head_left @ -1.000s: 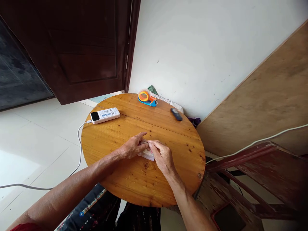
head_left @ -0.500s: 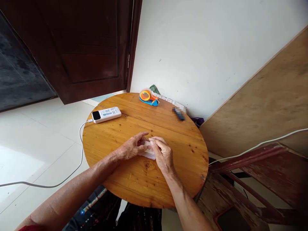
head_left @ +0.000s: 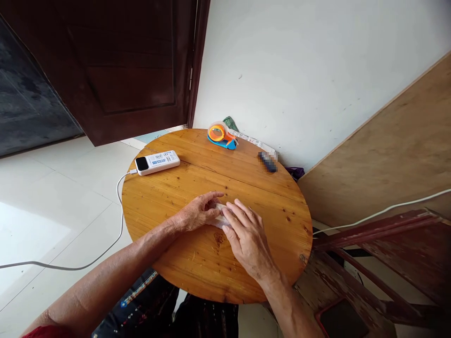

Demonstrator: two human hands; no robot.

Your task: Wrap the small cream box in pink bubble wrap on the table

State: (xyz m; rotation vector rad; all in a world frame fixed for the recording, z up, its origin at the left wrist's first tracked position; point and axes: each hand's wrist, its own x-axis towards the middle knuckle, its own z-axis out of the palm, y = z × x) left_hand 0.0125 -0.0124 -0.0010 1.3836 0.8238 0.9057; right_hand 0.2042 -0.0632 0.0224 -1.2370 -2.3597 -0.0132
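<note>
A small whitish packet (head_left: 220, 221), which looks like translucent plastic wrap, lies on the round wooden table (head_left: 169, 192). My left hand (head_left: 194, 214) grips its left side, thumb on top and index finger stretched along the far edge. My right hand (head_left: 249, 239) is open, its fingers extended over the packet's right part and its fingertips touching the wrap. Both hands cover much of the packet, and what is inside it cannot be made out.
A white device (head_left: 158, 163) with a dark screen and a plugged-in cable (head_left: 120, 202) lies at the table's left. An orange and blue tape dispenser (head_left: 222, 136) sits at the far edge. Right of it is a blurred dark object (head_left: 268, 162). A wooden chair (head_left: 380, 253) stands at the right.
My right hand has gone from a pinch over the packet to spread fingers laid across its right part. My left hand stays at the left side. The view has shifted slightly.
</note>
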